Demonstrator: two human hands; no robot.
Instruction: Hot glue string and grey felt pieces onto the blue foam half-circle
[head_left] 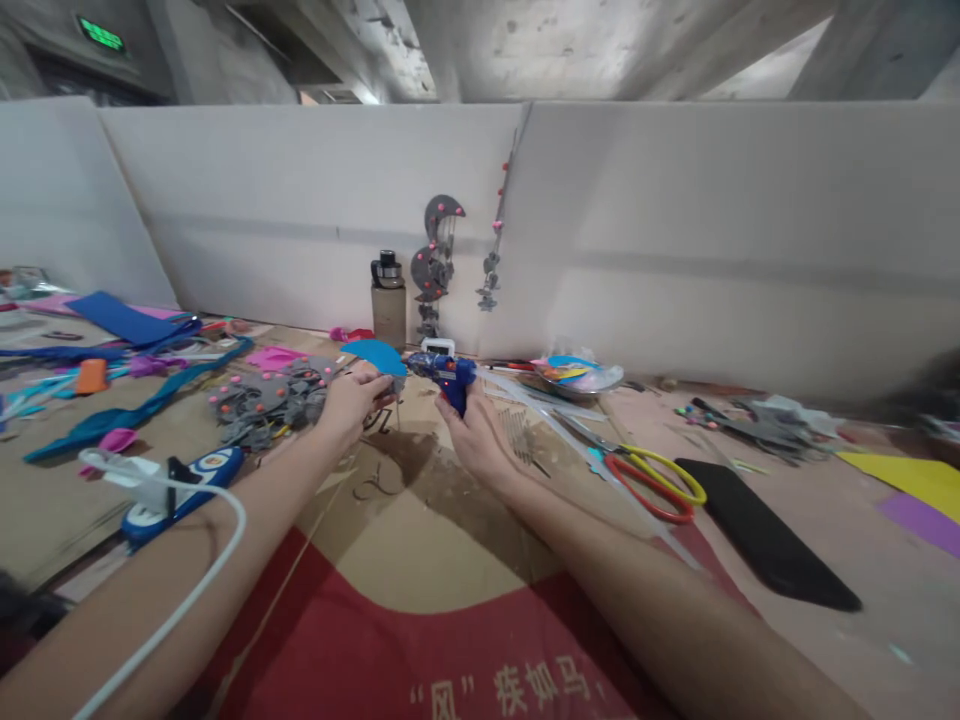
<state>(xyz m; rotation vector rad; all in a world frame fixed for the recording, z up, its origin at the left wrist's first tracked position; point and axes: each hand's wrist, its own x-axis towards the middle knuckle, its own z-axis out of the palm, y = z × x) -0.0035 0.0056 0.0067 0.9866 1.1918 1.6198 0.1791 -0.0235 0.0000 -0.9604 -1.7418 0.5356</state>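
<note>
Between the fingers of my left hand (358, 400) is a blue curved piece (375, 354), thin and flat like felt or foam sheet. My right hand (478, 430) is wrapped round the grip of a dark blue glue gun (448, 370), its nozzle pointing left at the blue piece's right end. Whether the tip touches the piece I cannot tell. A pale glue stick or cord (517, 388) runs back from the gun. Left of my left hand lies a heap of grey felt shapes (274, 400) with pink and orange beads.
Scissors (656, 482) with red and yellow handles and a black phone (765, 530) lie at right. A blue-and-white power strip (184, 495) with a plugged cable sits at left. Behind stand a bottle (388, 310) and a white panel (300, 190). A bowl (581, 372) holds coloured scraps.
</note>
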